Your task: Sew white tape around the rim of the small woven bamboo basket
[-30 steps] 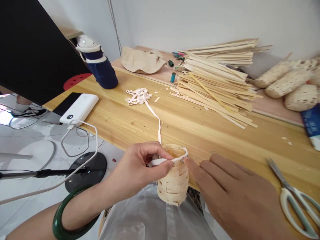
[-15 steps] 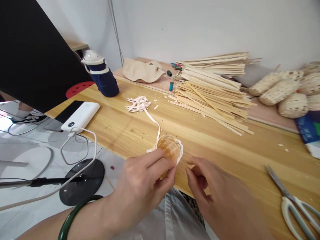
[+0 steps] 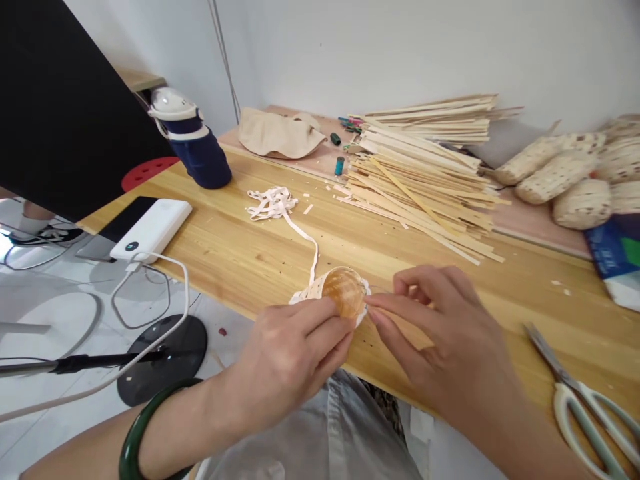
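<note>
So, small woven basket (image 3: pixel 342 288) sits just below frame centre at the table's near edge, tipped so its round mouth faces 3 o'clock: thin, flat pale strips, checkered weave showing on the amber-looking inner wall, bottom hard to make out. Left hand (image 3: pixel 297 350) has fingers curled on its near side, holding it and covering much of the body. Right hand (image 3: pixel 440 327): thumb and index narrowed at the white-edged rim; can't tell if they pinch anything, and a fine line beside them is too faint to identify. From the basket: limp white tape (image 3: pixel 274 201) heaped at 10–11, one strand running back to it; stiff split strips (image 3: pixel 425 177) fanned at 1; rounded woven pieces (image 3: pixel 560 175) at 2, cut off by the frame; scissors (image 3: pixel 569 381) at 4, handles clipped; blue-sleeved bottle (image 3: pixel 203 153) at 10, contents hidden.
</note>
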Available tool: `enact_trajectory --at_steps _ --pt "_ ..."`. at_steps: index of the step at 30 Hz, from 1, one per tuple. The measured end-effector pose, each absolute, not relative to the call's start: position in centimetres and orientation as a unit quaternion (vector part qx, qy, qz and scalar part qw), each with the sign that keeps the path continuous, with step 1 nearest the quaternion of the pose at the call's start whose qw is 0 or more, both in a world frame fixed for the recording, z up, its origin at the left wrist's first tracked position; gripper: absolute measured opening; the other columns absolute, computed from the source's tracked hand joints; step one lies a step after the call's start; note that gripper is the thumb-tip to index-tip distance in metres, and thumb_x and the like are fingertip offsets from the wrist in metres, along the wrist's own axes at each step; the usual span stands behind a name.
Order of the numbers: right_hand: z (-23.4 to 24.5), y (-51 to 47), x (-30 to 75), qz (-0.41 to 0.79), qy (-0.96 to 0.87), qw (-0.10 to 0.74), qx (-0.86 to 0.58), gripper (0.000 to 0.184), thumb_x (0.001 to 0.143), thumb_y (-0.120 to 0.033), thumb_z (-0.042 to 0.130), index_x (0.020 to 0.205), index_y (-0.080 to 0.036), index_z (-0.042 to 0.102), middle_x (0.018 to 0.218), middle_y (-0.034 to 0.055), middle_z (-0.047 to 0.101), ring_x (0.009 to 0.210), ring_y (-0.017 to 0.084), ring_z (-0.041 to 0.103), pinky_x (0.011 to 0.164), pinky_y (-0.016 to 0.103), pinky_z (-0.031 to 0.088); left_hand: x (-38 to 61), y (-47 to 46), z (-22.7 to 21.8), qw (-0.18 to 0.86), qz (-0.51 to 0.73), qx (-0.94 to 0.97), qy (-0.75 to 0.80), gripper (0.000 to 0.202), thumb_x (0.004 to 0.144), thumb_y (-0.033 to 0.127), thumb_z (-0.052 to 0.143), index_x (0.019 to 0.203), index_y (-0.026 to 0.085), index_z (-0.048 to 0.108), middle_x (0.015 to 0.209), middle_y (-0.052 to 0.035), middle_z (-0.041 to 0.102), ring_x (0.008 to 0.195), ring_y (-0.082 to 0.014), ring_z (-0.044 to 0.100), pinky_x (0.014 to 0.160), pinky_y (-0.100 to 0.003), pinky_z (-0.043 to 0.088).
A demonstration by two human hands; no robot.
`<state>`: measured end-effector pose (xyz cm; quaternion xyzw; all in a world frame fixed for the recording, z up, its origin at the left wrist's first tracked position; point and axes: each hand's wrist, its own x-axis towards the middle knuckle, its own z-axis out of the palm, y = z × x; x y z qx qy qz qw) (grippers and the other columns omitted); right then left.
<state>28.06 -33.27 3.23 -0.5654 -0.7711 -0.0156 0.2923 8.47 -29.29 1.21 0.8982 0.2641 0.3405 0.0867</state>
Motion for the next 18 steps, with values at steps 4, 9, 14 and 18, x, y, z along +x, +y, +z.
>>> enact_trajectory --at_steps 4,9,14,18 --pt "3.8 -32.1 28.2 0.174 -0.779 0.263 -0.542 0.017 0.087 -0.011 0.062 0.074 -0.019 0.068 0.083 0.0035 0.06 0.084 0.018 0.052 0.072 0.032 0.043 8.5 -29.1 1.5 0.085 0.323 0.915 0.226 0.013 0.092 0.012 0.058 0.087 0.011 0.07 0.077 -0.0055 0.07 0.06 -0.015 0.063 0.05 -0.028 0.045" --pt "4.5 -30.3 27.7 0.339 -0.687 0.284 -0.577 0.013 0.085 -0.017 0.062 0.073 -0.02 0.067 0.077 -0.0001 0.058 0.071 0.013 0.052 0.065 0.029 0.04 8.1 -28.8 1.6 0.167 0.323 0.91 0.2 0.012 0.09 0.009 0.061 0.089 0.011 0.072 0.078 -0.0052 0.07 0.062 -0.013 0.063 0.055 -0.024 0.046" --pt "5.2 -26.0 29.5 0.45 -0.439 0.543 -0.556 0.012 0.083 -0.03 0.065 0.077 -0.02 0.062 0.08 -0.0004 0.059 0.069 0.011 0.054 0.06 0.022 0.045 8.2 -26.9 1.8 0.425 0.301 0.814 0.257 0.011 0.085 0.013 0.065 0.084 0.012 0.076 0.076 -0.0044 0.069 0.061 -0.0084 0.059 0.051 -0.017 0.041" --pt "4.3 -22.6 34.3 0.553 -0.361 0.523 -0.539 0.012 0.084 -0.024 0.063 0.076 -0.018 0.058 0.057 -0.0045 0.044 0.052 0.009 0.049 0.044 0.017 0.038 7.7 -25.0 1.7 0.593 0.3 0.663 0.344 0.012 0.076 0.024 0.075 0.072 0.012 0.076 0.063 -0.0021 0.064 0.054 -0.0076 0.052 0.049 -0.018 0.038"
